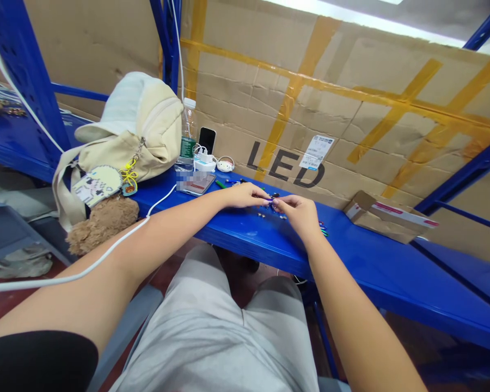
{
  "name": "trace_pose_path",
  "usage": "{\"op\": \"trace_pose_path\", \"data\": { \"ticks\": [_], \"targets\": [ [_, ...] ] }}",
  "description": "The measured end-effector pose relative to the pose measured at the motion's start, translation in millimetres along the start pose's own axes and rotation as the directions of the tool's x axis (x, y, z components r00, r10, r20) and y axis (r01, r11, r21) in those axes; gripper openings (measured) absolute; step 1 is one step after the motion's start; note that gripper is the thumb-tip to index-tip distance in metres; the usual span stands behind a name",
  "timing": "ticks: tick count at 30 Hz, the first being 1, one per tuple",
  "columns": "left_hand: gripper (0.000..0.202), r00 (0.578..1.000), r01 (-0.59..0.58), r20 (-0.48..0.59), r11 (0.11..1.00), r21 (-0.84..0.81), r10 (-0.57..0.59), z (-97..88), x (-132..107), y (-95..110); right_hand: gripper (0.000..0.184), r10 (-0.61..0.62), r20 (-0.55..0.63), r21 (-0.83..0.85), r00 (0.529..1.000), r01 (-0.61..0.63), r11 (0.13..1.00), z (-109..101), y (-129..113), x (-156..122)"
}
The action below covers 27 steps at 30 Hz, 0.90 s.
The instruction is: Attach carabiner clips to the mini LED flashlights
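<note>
My left hand [247, 196] and my right hand [300, 212] meet above the blue tabletop [245, 226], fingertips almost touching. Between them is a small purple piece [270, 200], narrow and partly covered by the fingers; its exact kind is too small to tell. Both hands are closed in a pinch on it. Small shiny metal bits [261, 215] lie on the table just below the hands. Beside my right wrist are thin green and coloured sticks [323, 231], partly hidden. Behind my left hand lie more slim dark and blue pieces [232, 181].
To the left stand a cream backpack [159, 141] with a cap [122, 103] and a fluffy brown charm [106, 223]. A phone [196, 183], bottle [189, 128] and white charger [204, 160] are nearby. A white cable [106, 253] crosses my left arm. An open cardboard box [386, 220] sits at right.
</note>
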<state>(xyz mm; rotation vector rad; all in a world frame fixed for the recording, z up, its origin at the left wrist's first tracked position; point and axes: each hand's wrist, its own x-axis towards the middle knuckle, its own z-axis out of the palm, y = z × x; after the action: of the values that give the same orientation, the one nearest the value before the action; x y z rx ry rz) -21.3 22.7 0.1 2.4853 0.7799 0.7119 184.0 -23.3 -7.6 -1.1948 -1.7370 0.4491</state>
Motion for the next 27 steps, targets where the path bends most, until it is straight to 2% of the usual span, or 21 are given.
{"op": "trace_pose_path", "data": {
  "ticks": [3,5,9,12,14,16,18,19,20,22,27],
  "targets": [
    [0.039,1.000,0.021,-0.007,1.000,-0.001,-0.021,-0.8,0,0,0.023,0.004,0.070,0.086,0.998,-0.010,0.996,0,3,1],
    [0.039,1.000,0.013,-0.016,1.000,-0.021,-0.014,-1.3,-1,1,0.024,-0.003,0.060,0.091,0.998,-0.002,0.996,0,3,1],
    [0.037,1.000,-0.012,-0.025,1.000,-0.012,0.011,0.1,0,-1,0.018,-0.119,0.020,-0.082,0.993,0.120,0.989,0,1,-1],
    [0.032,0.988,-0.121,-0.083,0.983,0.138,0.134,3.0,2,-3,0.014,-0.184,0.018,-0.158,0.983,0.184,0.970,1,1,-1],
    [0.029,0.952,-0.233,-0.116,0.914,0.331,0.285,5.2,2,-3,0.015,-0.104,0.033,-0.075,0.994,0.106,0.991,2,2,-1],
    [0.027,0.909,-0.291,-0.104,0.794,0.534,0.403,7.3,3,0,0.020,0.027,0.083,0.094,0.996,-0.035,0.995,2,3,0],
    [0.027,0.890,-0.293,-0.073,0.687,0.665,0.451,8.8,3,3,0.026,0.129,0.156,0.261,0.979,-0.167,0.951,2,4,0],
    [0.027,0.885,-0.285,-0.074,0.660,0.695,0.459,9.2,3,5,0.029,0.156,0.188,0.325,0.970,-0.212,0.922,1,3,0],
    [0.027,0.882,-0.277,-0.086,0.659,0.699,0.463,9.3,3,7,0.032,0.170,0.205,0.373,0.964,-0.237,0.897,1,3,1],
    [0.028,0.878,-0.278,-0.128,0.710,0.647,0.461,8.9,3,9,0.035,0.174,0.191,0.407,0.966,-0.239,0.881,0,2,1],
    [0.026,0.907,-0.288,-0.179,0.871,0.399,0.382,7.3,4,9,0.035,0.114,0.130,0.285,0.985,-0.147,0.947,0,3,3]
  ]
}}
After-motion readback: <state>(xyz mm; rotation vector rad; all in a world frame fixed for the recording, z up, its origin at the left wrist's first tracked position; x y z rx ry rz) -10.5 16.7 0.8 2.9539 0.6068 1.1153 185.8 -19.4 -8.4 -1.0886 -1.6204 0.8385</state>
